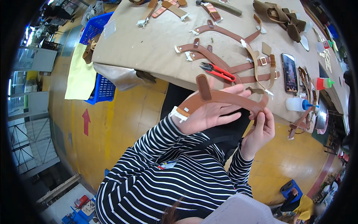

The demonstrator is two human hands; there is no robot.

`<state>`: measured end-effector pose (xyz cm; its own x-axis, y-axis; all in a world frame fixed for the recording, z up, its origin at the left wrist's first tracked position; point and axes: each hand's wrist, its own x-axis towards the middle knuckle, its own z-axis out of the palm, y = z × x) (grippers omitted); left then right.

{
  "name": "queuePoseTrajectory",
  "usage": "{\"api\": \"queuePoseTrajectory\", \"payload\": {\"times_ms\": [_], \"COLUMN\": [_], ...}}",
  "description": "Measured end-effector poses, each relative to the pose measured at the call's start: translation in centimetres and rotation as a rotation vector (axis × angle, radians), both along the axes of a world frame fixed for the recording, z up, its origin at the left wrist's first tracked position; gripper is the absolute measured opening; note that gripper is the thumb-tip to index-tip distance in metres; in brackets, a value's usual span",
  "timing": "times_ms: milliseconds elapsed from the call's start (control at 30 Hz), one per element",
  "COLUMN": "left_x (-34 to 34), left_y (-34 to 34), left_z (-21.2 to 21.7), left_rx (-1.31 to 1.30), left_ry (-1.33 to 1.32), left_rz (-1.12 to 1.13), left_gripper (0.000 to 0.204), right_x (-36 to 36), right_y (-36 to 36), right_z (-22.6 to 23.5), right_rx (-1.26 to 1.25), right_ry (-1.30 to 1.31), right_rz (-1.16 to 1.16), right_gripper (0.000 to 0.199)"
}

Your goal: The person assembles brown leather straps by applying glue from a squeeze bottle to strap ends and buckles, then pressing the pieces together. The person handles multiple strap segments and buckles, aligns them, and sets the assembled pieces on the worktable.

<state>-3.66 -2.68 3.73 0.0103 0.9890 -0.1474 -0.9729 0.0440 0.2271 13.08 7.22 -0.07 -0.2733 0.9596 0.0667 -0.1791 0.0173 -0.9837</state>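
Observation:
A brown leather sandal strap (223, 98) with a stitched upright tab and a white-lined end is held up over my lap, near the table edge. Behind it, my left hand (203, 117) is open, the strap lying across the palm and the fingers stretched out above and below it. My right hand (262, 131) pinches the strap's right end between thumb and fingertips. Just beyond the strap, red-handled thread snips (219, 72) lie on top of similar brown straps (209, 54). One of these carries a buckle (263, 61).
The table (149, 48) bears more strap pieces at the back and dark brown sandals (274, 13). On its right are a phone (289, 72), a white bottle with blue cap (296, 104) and a red bottle (323, 83). Blue baskets (101, 87) stand left.

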Motion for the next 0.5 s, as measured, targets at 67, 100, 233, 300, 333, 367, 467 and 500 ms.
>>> {"api": "queuePoseTrajectory", "payload": {"times_ms": [67,100,233,300,333,367,467,500], "left_x": [-0.7,-1.4,-3.1,-3.7,-3.8,-4.5,-5.7,-6.1], "left_y": [-1.1,-1.6,-4.0,-4.8,-5.3,-5.6,-6.3,-6.4], "left_z": [0.2,0.2,0.9,1.0,1.0,0.9,0.1,-0.2], "left_rx": [0.017,-0.009,-0.049,-0.130,-0.151,-0.046,0.212,0.265], "left_ry": [-0.067,0.006,0.443,0.623,0.704,0.721,0.769,0.755], "left_rz": [-0.052,-0.047,-0.044,-0.005,0.013,-0.011,0.007,0.006], "left_gripper": [0.097,0.108,0.083,0.048,0.041,0.037,0.032,0.032], "right_x": [0.6,0.8,2.2,2.6,2.7,2.9,2.8,2.6], "right_y": [-0.1,0.1,-0.3,-0.7,-0.7,-1.5,-1.8,-1.4], "right_z": [-0.2,-0.4,-0.6,-0.6,-0.6,-0.5,-0.2,-0.2], "right_rx": [0.022,0.075,0.270,0.350,0.408,0.324,0.334,0.348], "right_ry": [0.069,0.076,0.205,0.254,0.279,0.220,0.206,0.273], "right_rz": [-0.078,-0.102,-0.058,0.071,0.137,0.105,0.297,0.385], "right_gripper": [0.019,0.018,0.014,0.016,0.018,0.032,0.030,0.026]}}
